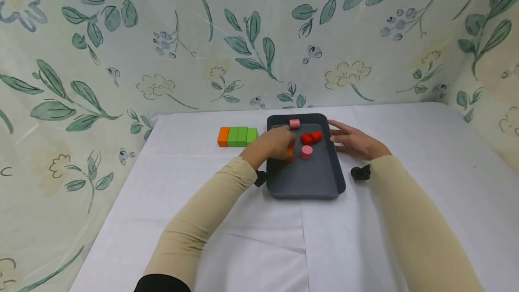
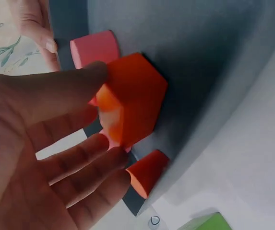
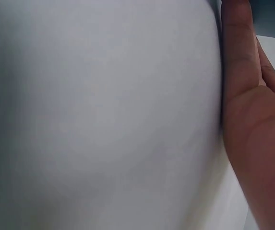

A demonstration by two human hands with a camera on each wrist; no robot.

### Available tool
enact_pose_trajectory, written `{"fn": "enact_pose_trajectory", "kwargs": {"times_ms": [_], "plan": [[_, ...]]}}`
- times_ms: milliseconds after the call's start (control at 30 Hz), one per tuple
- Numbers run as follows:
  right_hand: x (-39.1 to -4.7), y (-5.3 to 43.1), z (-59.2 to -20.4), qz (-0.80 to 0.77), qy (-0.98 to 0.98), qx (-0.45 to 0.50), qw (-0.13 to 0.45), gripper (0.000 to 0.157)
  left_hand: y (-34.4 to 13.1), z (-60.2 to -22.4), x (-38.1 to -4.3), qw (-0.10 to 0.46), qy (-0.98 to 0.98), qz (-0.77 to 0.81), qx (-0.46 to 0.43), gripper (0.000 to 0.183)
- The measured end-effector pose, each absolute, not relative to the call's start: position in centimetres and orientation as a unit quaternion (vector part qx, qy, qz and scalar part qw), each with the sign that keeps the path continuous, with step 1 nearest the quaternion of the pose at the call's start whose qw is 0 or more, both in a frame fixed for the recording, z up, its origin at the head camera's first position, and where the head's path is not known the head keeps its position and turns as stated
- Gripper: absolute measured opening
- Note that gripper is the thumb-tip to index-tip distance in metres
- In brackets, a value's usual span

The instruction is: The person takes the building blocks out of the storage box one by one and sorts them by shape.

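In the head view a dark grey tray [image 1: 306, 188] lies on the white cloth. My left hand [image 1: 277, 142] reaches over its left side and pinches an orange hexagonal block [image 2: 139, 98] between thumb and fingers. Inside the tray, a pink cylinder [image 1: 306, 152] is just right of that hand. Two red pieces, one rounded [image 1: 307, 139], sit touching or nearly touching behind it, and another pink piece [image 1: 294, 124] is near the far wall. My right hand [image 1: 357, 143] rests against the tray's right side, its fingers extended. The left wrist view shows an orange-red piece [image 2: 148, 173] beyond the fingertips.
Left of the tray stands a row of blocks, one orange [image 1: 223, 137] and several green [image 1: 242, 136]. A white cloth [image 1: 182, 175] covers the table. Behind it hangs a leaf-and-flower patterned sheet [image 1: 275, 89].
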State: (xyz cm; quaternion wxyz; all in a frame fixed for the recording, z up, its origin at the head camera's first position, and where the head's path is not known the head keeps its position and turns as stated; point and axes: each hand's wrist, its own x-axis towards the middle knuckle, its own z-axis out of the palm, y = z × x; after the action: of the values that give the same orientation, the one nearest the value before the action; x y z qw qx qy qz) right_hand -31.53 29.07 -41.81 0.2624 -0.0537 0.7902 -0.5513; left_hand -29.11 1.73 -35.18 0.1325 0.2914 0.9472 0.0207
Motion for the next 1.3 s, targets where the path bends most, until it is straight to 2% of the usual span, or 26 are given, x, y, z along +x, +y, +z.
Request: {"fn": "enact_pose_trajectory", "kwargs": {"times_ms": [200, 533, 733, 1300], "plan": [[-31.5, 28.9, -41.6, -0.553, 0.787, -0.057, 0.267, 0.076, 1.8, -35.4, -29.3, 0.152, 0.948, 0.045, 0.276, 0.053], [-31.3, 29.0, -41.1, -0.550, 0.791, -0.049, 0.263, 0.078, 1.7, -35.8, -30.0, 0.167, 0.944, 0.069, 0.277, 0.053], [-31.3, 29.3, -41.3, -0.559, 0.783, -0.048, 0.268, 0.078, 1.9, -36.1, -30.3, 0.175, 0.941, 0.075, 0.279, 0.060], [-31.6, 29.2, -41.4, -0.550, 0.788, -0.042, 0.271, 0.075, 0.3, -35.7, -30.5, 0.154, 0.937, 0.128, 0.286, 0.063]]}}
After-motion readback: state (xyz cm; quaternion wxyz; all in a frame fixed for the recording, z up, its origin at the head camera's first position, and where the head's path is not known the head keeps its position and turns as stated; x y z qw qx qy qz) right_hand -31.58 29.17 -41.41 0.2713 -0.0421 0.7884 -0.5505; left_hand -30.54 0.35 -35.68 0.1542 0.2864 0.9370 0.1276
